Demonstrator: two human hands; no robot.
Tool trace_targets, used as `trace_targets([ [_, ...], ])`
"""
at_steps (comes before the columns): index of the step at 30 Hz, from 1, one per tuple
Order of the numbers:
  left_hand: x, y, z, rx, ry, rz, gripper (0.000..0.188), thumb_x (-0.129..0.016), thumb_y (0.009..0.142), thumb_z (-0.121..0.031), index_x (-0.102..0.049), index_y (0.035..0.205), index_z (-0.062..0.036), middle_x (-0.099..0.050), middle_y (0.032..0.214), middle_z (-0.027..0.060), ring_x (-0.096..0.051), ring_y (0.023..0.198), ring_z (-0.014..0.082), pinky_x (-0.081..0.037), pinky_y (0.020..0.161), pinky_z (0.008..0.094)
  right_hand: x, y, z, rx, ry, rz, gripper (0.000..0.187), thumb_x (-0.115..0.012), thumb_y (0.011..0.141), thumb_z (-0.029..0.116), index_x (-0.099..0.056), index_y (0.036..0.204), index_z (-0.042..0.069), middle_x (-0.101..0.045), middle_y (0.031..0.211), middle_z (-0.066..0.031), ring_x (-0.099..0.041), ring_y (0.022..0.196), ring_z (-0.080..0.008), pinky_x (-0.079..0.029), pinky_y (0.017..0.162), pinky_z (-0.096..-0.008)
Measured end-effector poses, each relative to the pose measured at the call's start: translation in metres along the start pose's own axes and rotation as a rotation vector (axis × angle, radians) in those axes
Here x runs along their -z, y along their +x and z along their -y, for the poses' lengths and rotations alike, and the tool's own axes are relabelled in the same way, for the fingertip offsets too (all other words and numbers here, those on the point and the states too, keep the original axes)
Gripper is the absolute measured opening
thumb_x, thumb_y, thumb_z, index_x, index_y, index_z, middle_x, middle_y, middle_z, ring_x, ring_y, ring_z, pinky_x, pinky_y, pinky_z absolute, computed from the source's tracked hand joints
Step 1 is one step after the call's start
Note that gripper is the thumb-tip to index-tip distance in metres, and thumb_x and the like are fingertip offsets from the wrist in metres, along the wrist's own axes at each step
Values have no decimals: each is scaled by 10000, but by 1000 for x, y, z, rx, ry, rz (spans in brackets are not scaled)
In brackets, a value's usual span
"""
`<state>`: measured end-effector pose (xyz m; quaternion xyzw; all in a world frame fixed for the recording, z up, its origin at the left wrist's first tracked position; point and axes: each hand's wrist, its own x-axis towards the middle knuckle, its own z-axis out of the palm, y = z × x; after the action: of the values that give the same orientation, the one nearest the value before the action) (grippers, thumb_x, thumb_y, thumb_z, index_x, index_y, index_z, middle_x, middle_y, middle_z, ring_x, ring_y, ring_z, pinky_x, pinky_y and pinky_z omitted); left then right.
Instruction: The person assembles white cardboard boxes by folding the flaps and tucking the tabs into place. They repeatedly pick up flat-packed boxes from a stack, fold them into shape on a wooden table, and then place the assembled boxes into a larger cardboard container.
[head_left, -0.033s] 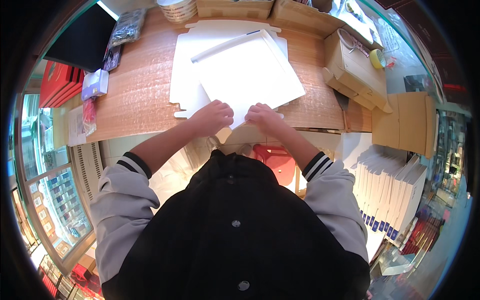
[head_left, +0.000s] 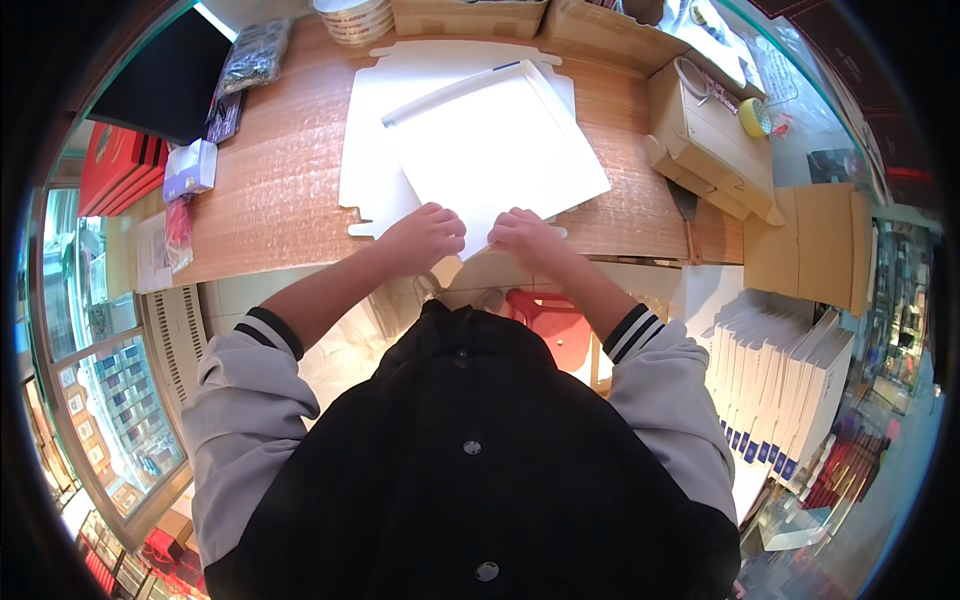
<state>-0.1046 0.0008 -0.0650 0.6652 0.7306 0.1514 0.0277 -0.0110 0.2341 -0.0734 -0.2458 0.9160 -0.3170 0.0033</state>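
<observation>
A white cardboard box blank [head_left: 500, 150] lies turned at an angle on the wooden table, with its far and right edges folded up. Beneath it is another flat white cardboard sheet [head_left: 365, 150] with notched edges. My left hand [head_left: 428, 238] is closed on the box blank's near edge, fingers curled over it. Close beside it, my right hand [head_left: 525, 236] pinches the same near edge with curled fingers. A small part of the card shows between both hands, past the table's front edge. My thumbs are mostly hidden.
Brown cardboard boxes [head_left: 705, 145] stand at the right, with a roll of yellow tape [head_left: 755, 117] on top. A scraper [head_left: 685, 215] lies near the right front edge. Tape rolls [head_left: 355, 20] are stacked at the back. A red stool [head_left: 553, 325] is below the table.
</observation>
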Motion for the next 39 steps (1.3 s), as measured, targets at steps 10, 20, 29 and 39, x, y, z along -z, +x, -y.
trace_targets([
  [10, 15, -22, 13, 356, -86, 62, 70, -627, 797, -128, -567, 778, -98, -578, 749, 53, -569, 793, 254, -400, 781, 383, -5, 18, 17, -104, -137, -78, 62, -540, 753, 5, -562, 796, 43, -558, 855, -112, -541, 876, -288, -457, 813, -377],
  [20, -8, -10, 10, 338, -119, -143, 79, -621, 771, -92, -570, 829, -73, -556, 852, 66, -535, 864, 258, -421, 765, 369, -27, 38, 26, -155, -86, 39, 93, -588, 755, 45, -574, 847, 43, -567, 905, -104, -547, 935, -287, -454, 815, -373],
  [29, -11, -36, 34, 356, -192, -143, 59, -574, 753, -53, -544, 792, -84, -535, 815, 52, -530, 831, 247, -433, 736, 361, -10, 60, 10, 148, -308, 217, 292, -744, 687, 229, -603, 910, 102, -554, 983, -33, -500, 1019, -209, -392, 901, -343],
  [39, -14, -36, 31, 410, -221, -174, 63, -579, 767, -47, -555, 801, -94, -545, 829, 47, -537, 848, 246, -436, 758, 363, -2, 53, 3, 197, -308, 216, 330, -767, 692, 290, -592, 896, 99, -542, 977, -55, -498, 1013, -233, -379, 912, -355],
])
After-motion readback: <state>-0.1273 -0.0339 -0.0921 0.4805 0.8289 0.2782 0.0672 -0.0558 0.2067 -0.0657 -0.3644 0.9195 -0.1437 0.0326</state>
